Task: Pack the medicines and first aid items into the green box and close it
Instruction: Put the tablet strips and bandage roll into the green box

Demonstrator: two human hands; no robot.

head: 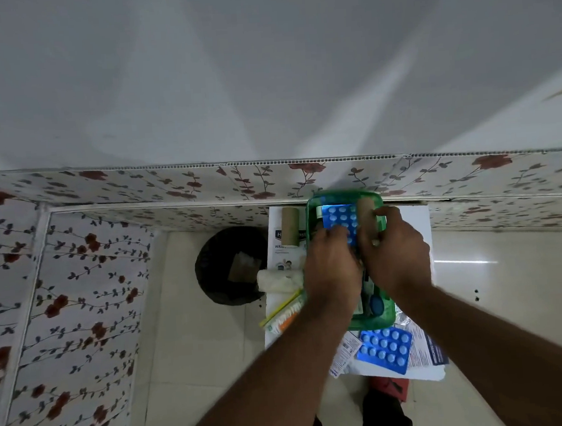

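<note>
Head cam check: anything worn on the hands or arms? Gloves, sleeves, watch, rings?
Nothing worn that shows. The left hand and right hand are bare, no gloves. Both forearms are uncovered down to the frame's edge: no sleeves, watch or wristband visible. Motion blur makes rings impossible to rule out.

White pkg (283, 246) under tan roll: "WAS…" partly legible; rest blurred.

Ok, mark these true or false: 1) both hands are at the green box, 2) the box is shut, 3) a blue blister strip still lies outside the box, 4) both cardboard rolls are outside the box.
1) True: the left hand and right hand are over the green box.
2) False: it is open, a blister strip showing inside.
3) True: a second strip lies near it.
4) False: one roll is outside; the other roll is at the box under the right hand.
</note>
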